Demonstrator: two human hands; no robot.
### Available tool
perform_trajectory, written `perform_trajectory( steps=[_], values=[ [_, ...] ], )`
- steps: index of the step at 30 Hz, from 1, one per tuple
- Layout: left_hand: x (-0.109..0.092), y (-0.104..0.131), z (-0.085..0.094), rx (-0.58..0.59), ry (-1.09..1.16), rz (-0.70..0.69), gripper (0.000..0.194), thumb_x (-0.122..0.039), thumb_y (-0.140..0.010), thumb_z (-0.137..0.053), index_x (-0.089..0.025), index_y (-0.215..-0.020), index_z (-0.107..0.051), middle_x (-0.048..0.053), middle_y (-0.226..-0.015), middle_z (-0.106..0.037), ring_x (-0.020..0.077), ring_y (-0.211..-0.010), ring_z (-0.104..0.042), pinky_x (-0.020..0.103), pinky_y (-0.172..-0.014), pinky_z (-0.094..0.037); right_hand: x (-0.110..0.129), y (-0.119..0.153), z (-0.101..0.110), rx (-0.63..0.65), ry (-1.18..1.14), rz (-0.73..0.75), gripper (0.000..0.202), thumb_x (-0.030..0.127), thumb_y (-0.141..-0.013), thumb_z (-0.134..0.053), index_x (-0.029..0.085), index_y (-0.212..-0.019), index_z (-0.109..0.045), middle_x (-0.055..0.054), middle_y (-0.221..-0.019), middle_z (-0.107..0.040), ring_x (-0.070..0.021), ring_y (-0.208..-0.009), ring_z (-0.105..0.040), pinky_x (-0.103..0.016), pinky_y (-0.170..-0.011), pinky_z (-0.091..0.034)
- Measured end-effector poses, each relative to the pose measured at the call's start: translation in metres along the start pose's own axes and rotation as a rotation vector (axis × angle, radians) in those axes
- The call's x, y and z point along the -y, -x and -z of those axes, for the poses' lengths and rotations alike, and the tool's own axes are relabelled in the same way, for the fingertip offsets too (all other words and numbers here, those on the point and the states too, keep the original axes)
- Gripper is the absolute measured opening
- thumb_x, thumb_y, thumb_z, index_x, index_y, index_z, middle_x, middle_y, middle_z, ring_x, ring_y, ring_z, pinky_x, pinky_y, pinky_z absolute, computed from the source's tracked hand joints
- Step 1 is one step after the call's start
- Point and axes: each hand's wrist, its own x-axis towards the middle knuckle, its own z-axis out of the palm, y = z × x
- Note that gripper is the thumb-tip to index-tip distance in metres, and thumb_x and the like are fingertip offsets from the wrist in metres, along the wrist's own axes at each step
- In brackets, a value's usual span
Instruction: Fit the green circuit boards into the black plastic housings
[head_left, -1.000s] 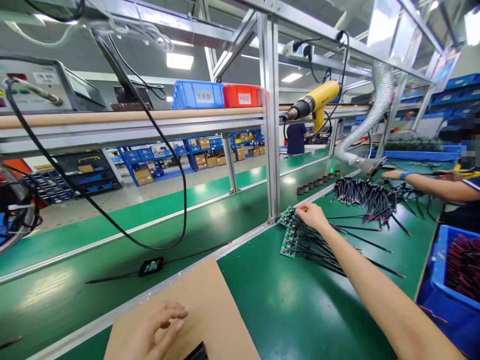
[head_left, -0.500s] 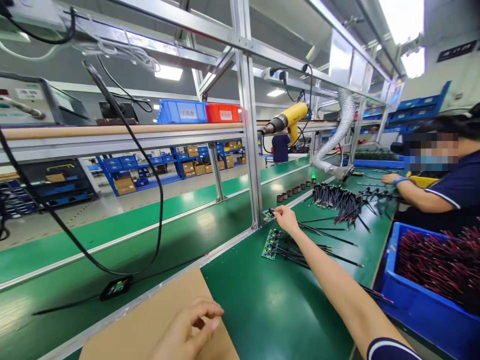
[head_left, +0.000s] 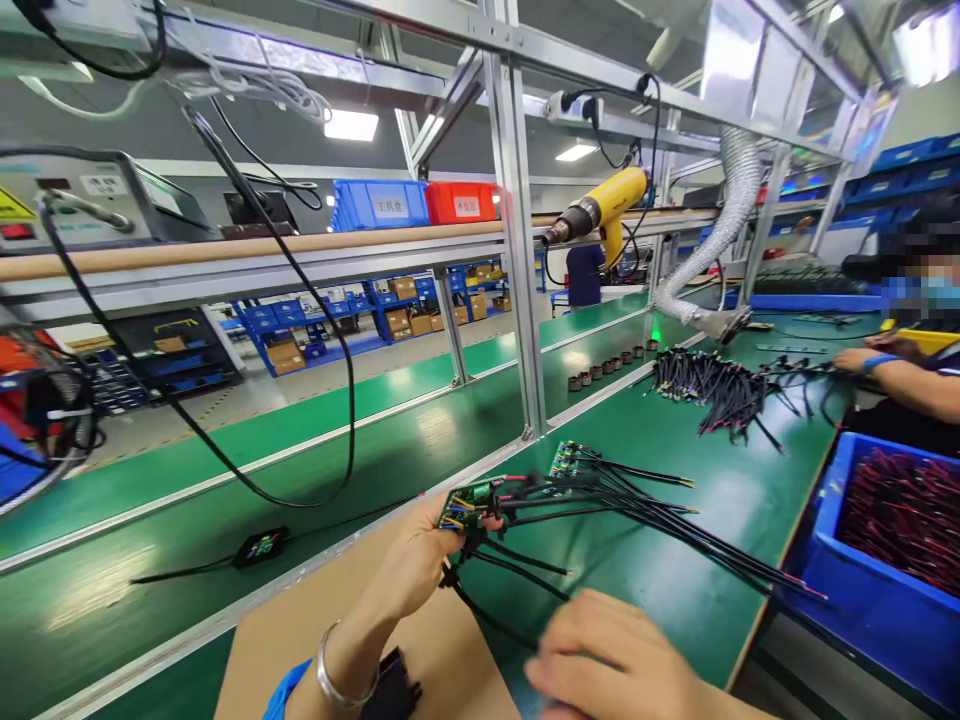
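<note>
My left hand [head_left: 412, 560], with a silver bracelet on its wrist, grips a green circuit board [head_left: 469, 500] over the brown sheet [head_left: 277, 640]. Black cables [head_left: 637, 515] trail from the board to the right across the green table. At the bottom, my right hand [head_left: 615, 650] is blurred, its fingers bent, close to the cable ends; whether it holds anything is hidden. Another board [head_left: 562, 460] with cables lies on the table behind. A small black object [head_left: 394, 688] sits beside my left wrist.
A metal post [head_left: 521, 250] rises at the table's middle, near a hanging yellow heat gun [head_left: 600, 208]. A cable pile [head_left: 720, 390] lies farther back. At right are a blue bin [head_left: 832, 530] of red-black wires and a person's hand [head_left: 862, 360]. A black cord [head_left: 349, 400] loops down at left.
A circuit board with cables is now in my left hand, raised above the brown sheet. My right hand has come back from the boards to the bottom of the view. The view has shifted.
</note>
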Motion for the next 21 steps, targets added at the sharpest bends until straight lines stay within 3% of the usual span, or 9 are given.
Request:
perform_trajectory(
  steps=[2,3,5,7,9,11,15,18,21],
  values=[
    [-0.026,0.011,0.007,0.016,-0.248,-0.224,0.032,-0.016,-0.075,-0.056,-0.019,-0.103,-0.07,0.006,-0.101,-0.07,0.0254,-0.097,-0.059,0.036,-0.089,-0.042,-0.001,-0.013,0.035,-0.192,-0.049,-0.004,0.018,0.02,-0.095,-0.048,0.019,-0.108,-0.06,-0.006,-0.08,-0.064,-0.0183,-0.074,-0.062,-0.029,-0.064,-0.052],
    [-0.039,0.016,0.008,0.042,-0.398,-0.348,0.029,-0.019,-0.081,-0.052,-0.02,-0.103,-0.071,0.007,-0.1,-0.07,0.025,-0.095,-0.058,0.037,-0.09,-0.04,-0.004,-0.021,0.049,-0.253,0.007,-0.074,0.027,0.014,-0.091,-0.05,0.018,-0.116,-0.059,-0.01,-0.094,-0.066,-0.0224,-0.088,-0.063,-0.034,-0.075,-0.054],
    [-0.062,0.023,0.006,0.088,-0.649,-0.546,0.027,-0.024,-0.09,-0.047,-0.023,-0.102,-0.071,0.006,-0.097,-0.069,0.0236,-0.09,-0.056,0.04,-0.094,-0.033,-0.015,-0.039,0.065,-0.237,0.027,-0.147,0.044,0.018,-0.086,-0.059,0.02,-0.13,-0.052,-0.013,-0.121,-0.058,-0.0283,-0.111,-0.056,-0.042,-0.092,-0.049],
    [-0.075,0.026,0.002,0.091,-0.773,-0.659,0.028,-0.026,-0.093,-0.044,-0.025,-0.1,-0.071,0.005,-0.092,-0.068,0.0225,-0.087,-0.054,0.042,-0.098,-0.026,-0.031,-0.054,0.062,-0.027,-0.087,-0.265,0.065,0.036,-0.085,-0.064,0.02,-0.142,-0.038,-0.014,-0.141,-0.043,-0.0313,-0.128,-0.043,-0.047,-0.104,-0.039],
    [-0.078,0.028,-0.001,0.029,-0.777,-0.693,0.028,-0.029,-0.095,-0.044,-0.026,-0.099,-0.071,0.005,-0.088,-0.066,0.0224,-0.087,-0.053,0.042,-0.098,-0.026,-0.047,-0.063,0.045,0.218,-0.238,-0.36,0.088,0.051,-0.079,-0.069,0.019,-0.149,-0.026,-0.015,-0.149,-0.032,-0.0326,-0.135,-0.034,-0.049,-0.108,-0.033],
    [-0.073,0.027,0.001,-0.014,-0.698,-0.673,0.027,-0.034,-0.095,-0.047,-0.026,-0.095,-0.073,0.006,-0.085,-0.064,0.0239,-0.09,-0.052,0.042,-0.095,-0.03,-0.059,-0.066,0.024,0.341,-0.341,-0.448,0.091,0.05,-0.077,-0.07,0.02,-0.15,-0.024,-0.015,-0.147,-0.035,-0.0315,-0.133,-0.037,-0.047,-0.107,-0.034],
    [-0.045,0.023,0.013,-0.076,-0.399,-0.632,0.027,-0.044,-0.084,-0.061,-0.026,-0.099,-0.074,0.008,-0.101,-0.066,0.0303,-0.114,-0.047,0.043,-0.1,-0.031,-0.062,-0.07,0.001,0.32,-0.518,-0.6,0.033,0.031,-0.091,-0.051,0.021,-0.122,-0.053,-0.004,-0.102,-0.064,-0.0195,-0.093,-0.059,-0.031,-0.079,-0.046],
    [-0.019,0.024,0.015,-0.104,0.046,-0.462,0.06,-0.058,-0.078,-0.064,-0.028,-0.129,-0.058,0.009,-0.134,-0.054,0.0347,-0.129,-0.04,0.048,-0.106,-0.027,-0.052,-0.079,0.002,0.226,-0.429,-0.662,0.02,0.019,-0.09,-0.044,0.022,-0.104,-0.057,0.0,-0.085,-0.063,-0.0167,-0.078,-0.056,-0.027,-0.068,-0.041],
    [0.007,0.028,0.0,-0.024,0.413,-0.31,0.101,-0.084,-0.058,-0.061,-0.027,-0.14,-0.044,0.013,-0.142,-0.046,0.0403,-0.127,-0.043,0.053,-0.102,-0.034,-0.044,-0.09,0.004,0.183,-0.247,-0.74,0.025,0.009,-0.082,-0.044,0.02,-0.101,-0.054,-0.002,-0.087,-0.063,-0.0187,-0.08,-0.056,-0.029,-0.07,-0.038]
  ],
)
